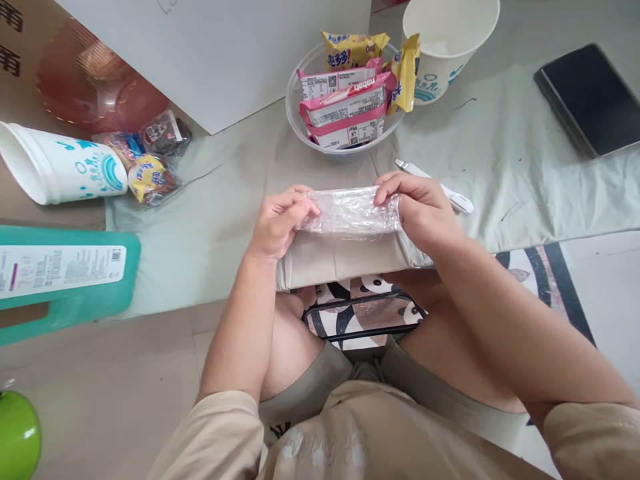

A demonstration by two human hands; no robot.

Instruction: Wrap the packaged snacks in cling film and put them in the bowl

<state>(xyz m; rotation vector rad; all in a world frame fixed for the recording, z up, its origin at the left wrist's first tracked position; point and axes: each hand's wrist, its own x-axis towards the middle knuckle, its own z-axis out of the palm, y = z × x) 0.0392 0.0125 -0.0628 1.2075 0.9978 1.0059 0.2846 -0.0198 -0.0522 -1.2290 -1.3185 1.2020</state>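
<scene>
Between my two hands a crinkled, folded strip of clear plastic film [346, 211] is stretched out level above the edge of the cloth-covered table [225, 220]. My left hand [280, 223] pinches its left end between thumb and fingers. At the other end my right hand [421, 208] grips the film, with fingertips on its top edge. Just beyond my right hand lies a white utility knife [435, 187], partly hidden by it. Behind the film stands a clear plastic bowl [293, 117] holding several pink-and-white and yellow snack packets [345, 107].
A white paper cup [440, 53] stands beside the bowl, and a black phone [593, 97] lies at the right. On the left are tipped paper cups [65, 163], wrapped snacks [153, 177], and a teal bottle [127, 273]. A large white box [240, 53] stands behind.
</scene>
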